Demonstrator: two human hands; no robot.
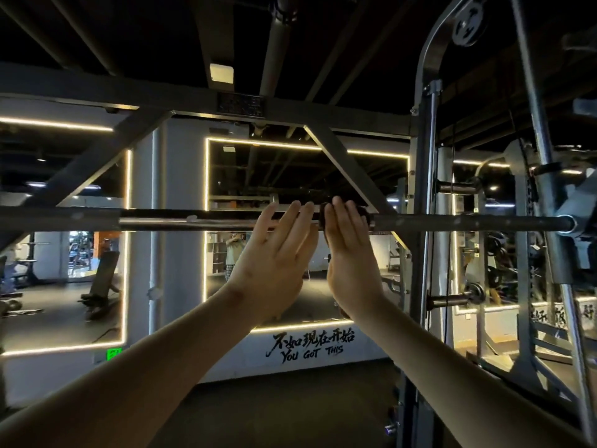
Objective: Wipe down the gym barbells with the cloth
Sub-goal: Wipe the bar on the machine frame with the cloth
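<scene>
Counting in the head view, I find one barbell (181,223), one cloth (364,213) and two hands, both raised up to the bar. The barbell lies horizontal, and its long axis runs from the left edge of the picture to the right side, where its end meets the upright of the rack (420,189). The cloth is dark and sits bunched on the bar, a little right of the middle (most of it is covered, only a part shows on each side of the fingers). The right hand (350,253) has its fingers straight and close together, laid flat on the cloth and pressing it against the bar; its thumb I cannot see. The left hand (274,257) is just beside it, on the left, with fingers straight and slightly spread, the tips touching the bare bar, and it holds nothing. Whether the two hands touch each other I cannot tell. Behind the bar stands a pale wall with mirrors framed by light strips: one on the left, one middle mirror (290,163), and a third on the right which the rack partly hides. Under the middle mirror there is one line of painted lettering (310,345). On the rack I count two short pegs, an upper peg (455,188) and a lower peg (452,299). One inclined bench (103,279) shows in the left mirror.
</scene>
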